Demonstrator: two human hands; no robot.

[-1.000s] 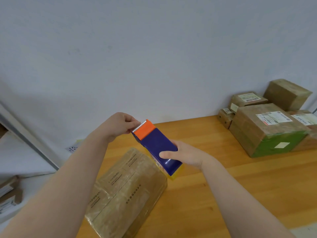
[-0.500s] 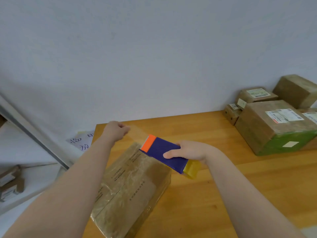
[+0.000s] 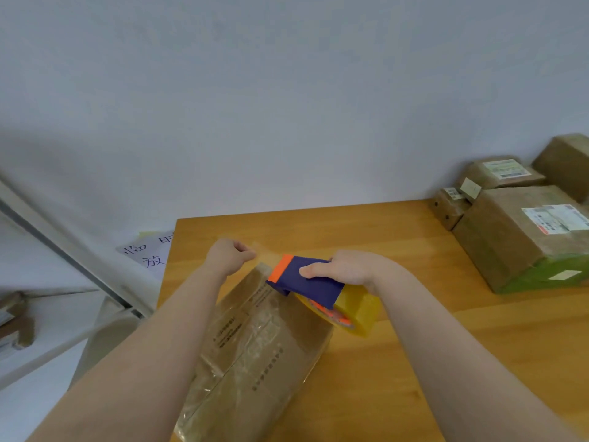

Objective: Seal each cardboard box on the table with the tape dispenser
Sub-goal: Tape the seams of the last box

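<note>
A person's two bare forearms reach over a wooden table (image 3: pixel 414 362). The right hand (image 3: pixel 347 266) grips a blue tape dispenser (image 3: pixel 306 280) with an orange front edge, fingers curled round its body; a yellowish tape roll (image 3: pixel 357 311) hangs below it. The left hand (image 3: pixel 229 256) is closed, pinching the end of a clear strip of tape (image 3: pixel 266 255) stretched between hand and dispenser. Both hover over the far end of a long cardboard box (image 3: pixel 255 346), which lies at the table's left edge, its top already glossy with tape. Well apart at the far right corner sit several other parcels (image 3: pixel 516 237) with shipping labels. A handwritten paper sheet (image 3: pixel 146 253) lies beyond the table's left edge.
</note>
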